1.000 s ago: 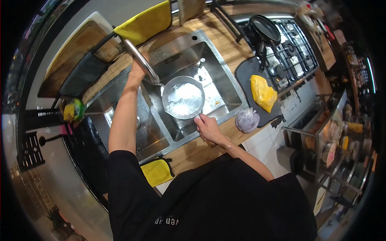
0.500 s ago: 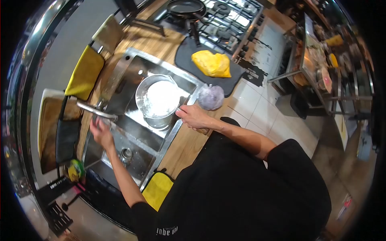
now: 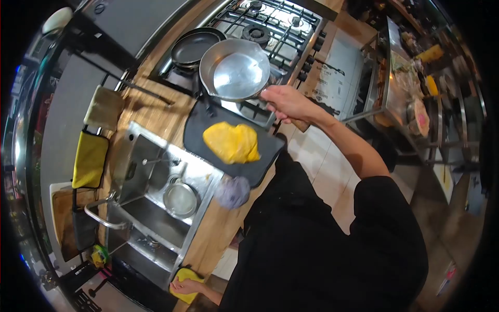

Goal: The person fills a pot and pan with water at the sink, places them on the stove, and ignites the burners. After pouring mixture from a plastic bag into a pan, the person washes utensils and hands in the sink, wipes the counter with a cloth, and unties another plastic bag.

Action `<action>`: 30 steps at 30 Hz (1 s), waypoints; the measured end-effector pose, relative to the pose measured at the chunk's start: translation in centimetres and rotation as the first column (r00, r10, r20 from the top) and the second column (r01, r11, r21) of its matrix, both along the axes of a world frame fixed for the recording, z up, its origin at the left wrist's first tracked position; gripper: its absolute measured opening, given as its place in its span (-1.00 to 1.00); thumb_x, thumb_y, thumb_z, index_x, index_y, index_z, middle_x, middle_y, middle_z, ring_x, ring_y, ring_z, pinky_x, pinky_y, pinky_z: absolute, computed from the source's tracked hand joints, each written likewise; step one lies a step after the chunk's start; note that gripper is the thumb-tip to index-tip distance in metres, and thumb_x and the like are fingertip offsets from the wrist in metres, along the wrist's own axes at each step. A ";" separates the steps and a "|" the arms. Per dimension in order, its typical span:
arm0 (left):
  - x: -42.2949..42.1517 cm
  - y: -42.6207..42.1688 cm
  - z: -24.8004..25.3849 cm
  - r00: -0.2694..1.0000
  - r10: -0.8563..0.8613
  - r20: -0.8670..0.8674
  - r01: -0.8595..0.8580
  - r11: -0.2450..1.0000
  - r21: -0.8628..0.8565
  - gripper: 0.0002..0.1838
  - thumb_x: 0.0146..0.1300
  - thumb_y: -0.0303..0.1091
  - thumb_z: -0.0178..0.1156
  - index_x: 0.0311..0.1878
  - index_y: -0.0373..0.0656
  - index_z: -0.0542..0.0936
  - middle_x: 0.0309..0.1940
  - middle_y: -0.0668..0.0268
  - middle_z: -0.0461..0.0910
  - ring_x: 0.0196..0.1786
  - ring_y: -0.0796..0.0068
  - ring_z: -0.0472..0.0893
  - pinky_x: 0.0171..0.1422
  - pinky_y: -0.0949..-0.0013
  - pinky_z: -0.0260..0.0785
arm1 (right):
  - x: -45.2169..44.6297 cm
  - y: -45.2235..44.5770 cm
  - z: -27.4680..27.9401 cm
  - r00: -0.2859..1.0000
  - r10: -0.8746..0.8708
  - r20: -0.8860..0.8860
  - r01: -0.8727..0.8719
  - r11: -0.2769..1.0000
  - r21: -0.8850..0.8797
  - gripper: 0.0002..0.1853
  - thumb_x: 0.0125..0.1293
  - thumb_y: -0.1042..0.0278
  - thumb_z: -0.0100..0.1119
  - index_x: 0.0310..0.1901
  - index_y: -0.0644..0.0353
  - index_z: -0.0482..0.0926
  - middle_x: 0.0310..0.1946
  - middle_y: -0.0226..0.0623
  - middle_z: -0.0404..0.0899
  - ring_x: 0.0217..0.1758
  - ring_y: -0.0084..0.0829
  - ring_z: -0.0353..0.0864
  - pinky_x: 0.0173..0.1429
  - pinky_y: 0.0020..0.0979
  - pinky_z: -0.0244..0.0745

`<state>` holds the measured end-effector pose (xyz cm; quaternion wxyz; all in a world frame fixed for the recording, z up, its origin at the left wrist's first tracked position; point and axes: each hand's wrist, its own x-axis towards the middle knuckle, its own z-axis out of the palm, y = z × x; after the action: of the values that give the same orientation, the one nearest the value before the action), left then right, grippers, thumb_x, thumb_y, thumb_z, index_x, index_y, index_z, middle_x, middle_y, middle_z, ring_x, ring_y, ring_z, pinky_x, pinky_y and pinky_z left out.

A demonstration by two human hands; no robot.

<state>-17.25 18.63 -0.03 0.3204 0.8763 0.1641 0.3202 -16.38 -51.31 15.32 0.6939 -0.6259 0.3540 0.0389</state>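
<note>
A metal saucepan (image 3: 212, 70) with a wooden handle is held up over the front of the stove, beside the black frying pans. My right hand (image 3: 288, 102) is closed around its handle. Bright reflections fill the inside of the saucepan, so I cannot tell whether it contains liquid. Low in the view, my left hand (image 3: 185, 285) lies over a yellow cloth (image 3: 186, 297) at the counter's front edge. Its fingers look loosely extended; whether they press on the cloth is unclear.
Black frying pans (image 3: 195, 48) rest on the gas stove (image 3: 291, 44). A yellow bag (image 3: 228, 141) lies on a dark mat (image 3: 195, 125), near a greyish-purple bundle (image 3: 232, 192). The sink (image 3: 171, 229) has a curved faucet (image 3: 101, 222) and a round metal vessel (image 3: 181, 200) in it.
The saucepan has moved in my right hand from above the sink to the stove. My left hand has gone from the faucet to the yellow cloth. The view has shifted.
</note>
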 end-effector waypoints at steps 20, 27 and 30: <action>-40.9 -36.9 -4.6 0.620 0.725 -0.299 -0.764 0.644 -0.023 -0.62 0.31 -0.15 0.12 -0.05 -0.32 0.50 -0.42 0.11 0.53 -0.45 0.30 0.53 -0.35 0.31 0.38 | 10.5 -38.6 -15.3 0.983 0.184 -0.022 -0.184 0.983 -0.008 -0.72 0.40 0.13 -0.04 -0.29 0.19 0.45 -0.55 -0.49 0.37 -0.65 -0.65 0.35 -0.65 -0.56 0.29; -51.8 -47.7 -6.5 0.580 0.751 -0.317 -0.809 0.576 -0.115 -0.56 0.27 -0.09 0.14 -0.04 -0.33 0.50 -0.51 0.15 0.53 -0.54 0.30 0.53 -0.45 0.32 0.36 | 11.3 -39.8 -15.2 0.946 0.326 -0.005 -0.326 0.946 -0.001 -0.62 0.42 0.05 0.02 -0.24 0.29 0.43 -0.51 -0.41 0.44 -0.65 -0.62 0.36 -0.59 -0.54 0.34; -56.8 -54.0 -8.2 0.510 0.754 -0.415 -0.855 0.496 -0.150 -0.56 0.26 -0.10 0.14 -0.04 -0.34 0.50 -0.51 0.15 0.54 -0.54 0.29 0.54 -0.44 0.30 0.37 | 10.2 -40.3 -14.4 0.945 0.323 -0.056 -0.328 0.939 -0.103 -0.47 0.40 -0.06 -0.06 -0.20 0.40 0.54 -0.51 -0.27 0.58 -0.60 -0.44 0.52 -0.43 -0.43 0.51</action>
<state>-74.02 -35.38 -8.24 0.2466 0.6623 0.6557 0.2656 -6.14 -91.58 0.92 0.6353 -0.7124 0.2605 0.1453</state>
